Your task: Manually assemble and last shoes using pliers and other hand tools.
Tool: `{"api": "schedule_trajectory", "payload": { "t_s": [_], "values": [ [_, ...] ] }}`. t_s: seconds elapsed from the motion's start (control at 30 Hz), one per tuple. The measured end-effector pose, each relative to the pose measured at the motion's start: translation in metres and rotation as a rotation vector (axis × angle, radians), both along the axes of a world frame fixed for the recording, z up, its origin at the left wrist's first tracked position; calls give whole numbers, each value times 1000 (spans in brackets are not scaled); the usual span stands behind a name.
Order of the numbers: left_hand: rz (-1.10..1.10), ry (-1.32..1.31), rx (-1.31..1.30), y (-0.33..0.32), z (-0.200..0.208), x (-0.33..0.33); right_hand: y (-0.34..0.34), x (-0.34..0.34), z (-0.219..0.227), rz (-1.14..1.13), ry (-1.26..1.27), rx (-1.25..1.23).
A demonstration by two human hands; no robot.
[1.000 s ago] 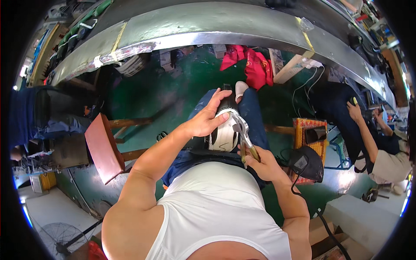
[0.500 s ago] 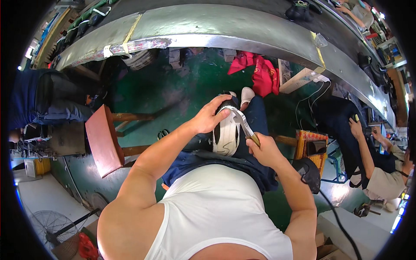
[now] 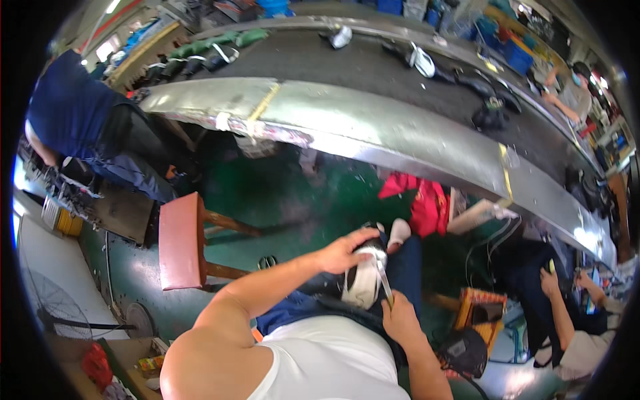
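Note:
A shoe (image 3: 362, 285) with a dark upper rests on my lap, its pale underside facing up. My left hand (image 3: 345, 251) is closed around the far end of the shoe, where the dark upper and a whitish edge show. In my right hand (image 3: 402, 319) is a slim metal hand tool (image 3: 385, 280), gripped by its handle. The tool's head meets the shoe's whitish edge close to my left fingers; its exact shape is blurred.
Ahead runs a metal-edged conveyor bench (image 3: 400, 140) carrying several dark shoes (image 3: 490, 113). A padded stool (image 3: 183, 241) stands at left, red cloth (image 3: 427, 207) hangs under the bench. People work on both sides. A dark cap-like object (image 3: 465, 350) is by my right arm.
My view has tipped up and shows more of the bench; hands and shoe sit lower in it. The tool now stands steeper against the shoe's edge. Both hands keep their holds.

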State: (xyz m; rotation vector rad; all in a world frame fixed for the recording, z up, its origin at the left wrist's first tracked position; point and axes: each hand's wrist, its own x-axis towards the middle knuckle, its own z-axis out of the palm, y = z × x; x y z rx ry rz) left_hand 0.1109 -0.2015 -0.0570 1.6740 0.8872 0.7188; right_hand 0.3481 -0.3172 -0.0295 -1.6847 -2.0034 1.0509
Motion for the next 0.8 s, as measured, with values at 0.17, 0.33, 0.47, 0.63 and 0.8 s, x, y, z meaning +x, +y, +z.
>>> {"api": "schedule_trajectory", "payload": {
  "t_s": [0.17,0.33,0.47,0.63,0.8],
  "values": [
    [211,-20,-186,-4,5,26,-1,-1,22,10,-140,-83],
    [247,14,-174,1,12,24,4,32,5,-27,312,-404],
    [218,-57,-196,8,6,22,26,-6,13,-230,205,-29],
    [202,-7,-118,17,6,20,70,-15,-20,-154,223,199],
    [204,-10,-103,19,7,13,83,-1,-26,-116,277,44]
  ]
}}
